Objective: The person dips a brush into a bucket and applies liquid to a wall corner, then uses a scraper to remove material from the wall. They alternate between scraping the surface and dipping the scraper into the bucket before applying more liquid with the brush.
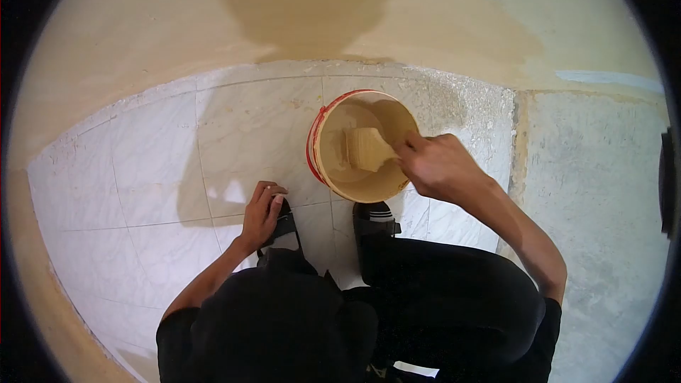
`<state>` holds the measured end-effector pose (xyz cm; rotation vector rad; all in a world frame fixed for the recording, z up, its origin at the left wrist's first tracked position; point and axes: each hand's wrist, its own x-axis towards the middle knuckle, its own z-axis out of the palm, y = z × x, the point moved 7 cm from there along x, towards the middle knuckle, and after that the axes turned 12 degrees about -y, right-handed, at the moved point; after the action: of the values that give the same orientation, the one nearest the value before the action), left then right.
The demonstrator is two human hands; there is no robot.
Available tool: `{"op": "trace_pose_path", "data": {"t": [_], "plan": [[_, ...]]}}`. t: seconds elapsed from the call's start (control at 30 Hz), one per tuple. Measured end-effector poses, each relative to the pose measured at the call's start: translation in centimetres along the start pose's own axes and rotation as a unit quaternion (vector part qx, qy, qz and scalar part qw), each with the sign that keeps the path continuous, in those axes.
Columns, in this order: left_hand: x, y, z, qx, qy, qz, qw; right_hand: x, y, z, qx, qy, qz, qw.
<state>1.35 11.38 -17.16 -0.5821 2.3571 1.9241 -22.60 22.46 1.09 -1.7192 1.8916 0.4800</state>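
Observation:
A round bucket [323, 117] with a red outer edge stands on the floor in front of my feet, with beige paint inside. My right hand [429, 163] is closed around the handle of a wide brush [367, 149] at the bucket's right rim. The brush is coated in beige, and its head is inside the bucket. To the left, my left hand [264, 214] hangs beside my left shoe, its fingers bent and close together. Whether it holds anything small cannot be made out.
Marbled tiles [156, 198] cover the floor. Ahead rises a beige wall [163, 21] with a darker patch and a shadow. Grey concrete [589, 191] lies to the right. My shoes [374, 214] are just below the bucket. A dark object [667, 181] is at the right edge.

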Motion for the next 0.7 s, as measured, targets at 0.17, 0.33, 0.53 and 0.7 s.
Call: {"op": "trace_pose_path", "data": {"t": [0.17, 0.33, 0.53, 0.7], "plan": [[-0.4, 0.3, 0.0, 0.015, 0.042, 0.031, 0.999, -4.9, 2.1, -2.0, 0.102, 0.079, 0.003, 0.992], [-0.5, 1.2, 0.0, 0.001, 0.050, -0.020, 0.999, -8.1, 6.1, 2.6, 0.446, 0.097, 0.016, 0.890], [0.0, 1.7, 0.6, 0.094, 0.054, -0.011, 0.994, -6.0, 4.8, 10.3, 0.755, 0.063, -0.065, 0.649], [0.6, 1.6, 1.2, 0.160, 0.014, -0.006, 0.987, -3.3, 2.4, 14.4, 0.867, 0.029, -0.174, 0.467]]}}
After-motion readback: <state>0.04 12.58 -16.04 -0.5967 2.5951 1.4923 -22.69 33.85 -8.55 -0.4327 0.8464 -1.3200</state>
